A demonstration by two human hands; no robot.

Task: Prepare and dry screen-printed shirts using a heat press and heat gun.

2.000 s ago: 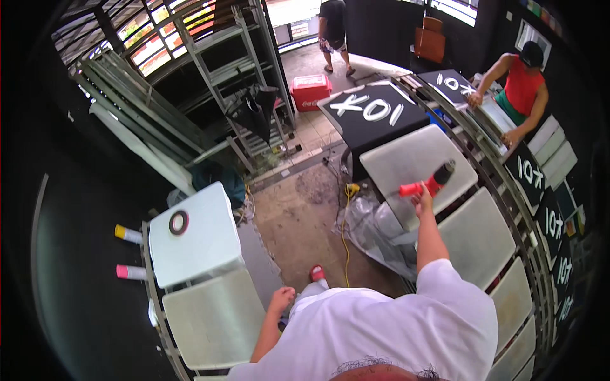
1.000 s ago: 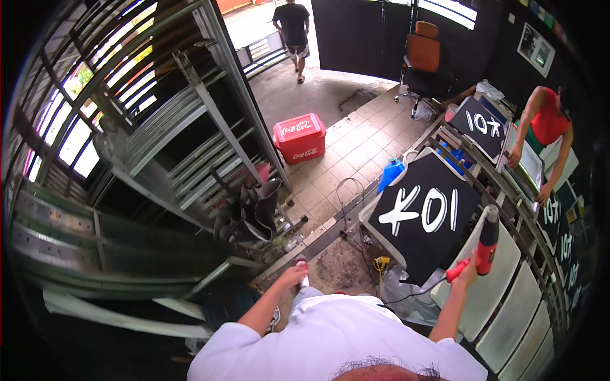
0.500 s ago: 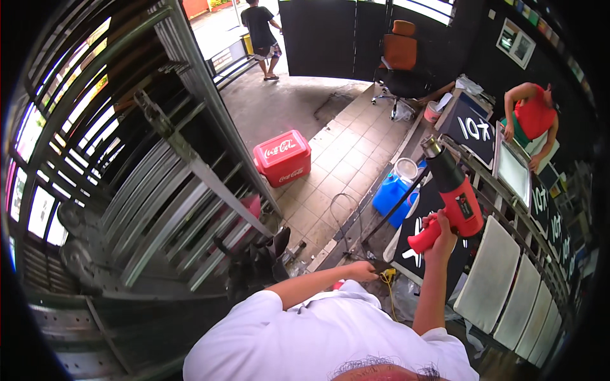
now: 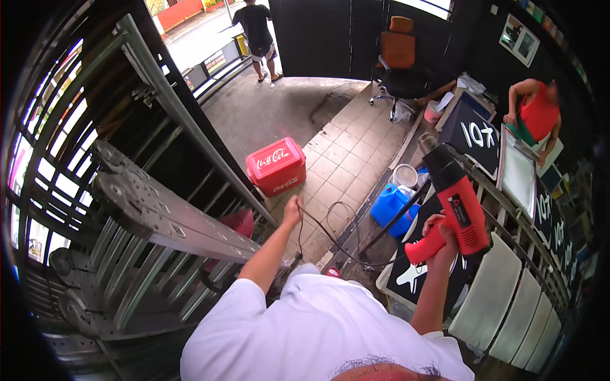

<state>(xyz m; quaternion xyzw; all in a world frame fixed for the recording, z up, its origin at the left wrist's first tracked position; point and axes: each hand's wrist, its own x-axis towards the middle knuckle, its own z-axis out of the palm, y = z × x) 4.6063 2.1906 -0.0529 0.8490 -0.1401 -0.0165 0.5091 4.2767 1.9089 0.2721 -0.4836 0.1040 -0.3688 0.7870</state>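
Head view, right hand (image 4: 443,246): right of centre in the frame, clamped around the handle of a red and black heat gun (image 4: 462,213).
Heat gun position: raised right of centre, tilted, its metal nozzle toward the upper left and its handle toward the lower left.
Left hand (image 4: 293,209): near the centre of the frame, well apart from the right hand, fingers closed on a dark cord (image 4: 330,237).
Cord path: sags from the left hand and runs across to the foot of the handle; another loop lies over the tiled floor (image 4: 346,147).
Under the gun: a dark board (image 4: 412,274) with white strokes, partly hidden by the right hand and forearm; pale panels (image 4: 486,292) line the lower right.
Beside it: a blue jug (image 4: 387,204) and a white tub (image 4: 405,174), just left of the nozzle.
Centre left: a red cooler box (image 4: 276,166) beyond the left hand; a metal ladder (image 4: 168,216) slants across the left.
Co-worker, upper right: a person in a red top (image 4: 540,113), hands at a pale framed panel (image 4: 518,173).
Upper left of centre: a person in a dark shirt (image 4: 257,30) stands by the opening.
Top, right of centre: an orange and black chair (image 4: 398,49).
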